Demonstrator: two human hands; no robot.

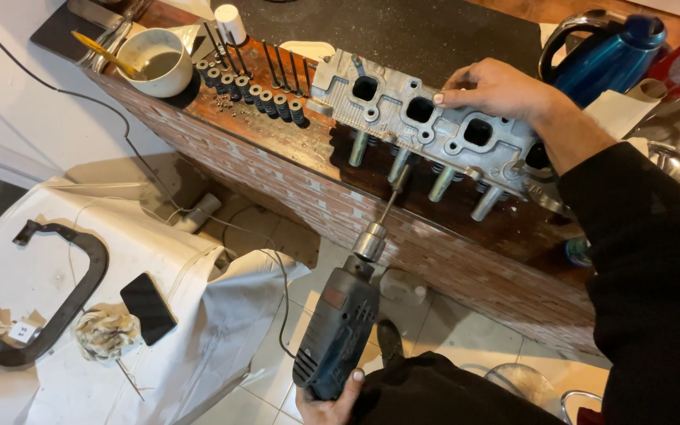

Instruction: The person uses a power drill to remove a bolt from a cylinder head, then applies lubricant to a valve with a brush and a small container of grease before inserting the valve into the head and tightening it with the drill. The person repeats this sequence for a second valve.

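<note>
An aluminium cylinder head lies on its side at the edge of a brick-patterned counter, several tubes sticking out beneath it. My right hand rests flat on top of the head, with the black sleeve behind it. My left hand grips the handle of a dark grey electric drill low in the head view. The drill's chuck holds a thin rod that runs up into the underside of the head.
A white bowl with paste and a yellow-handled brush, rows of black springs and thin valves sit on the counter's left. A blue kettle stands at right. Below left, a white cloth holds a black curved part, phone and rag.
</note>
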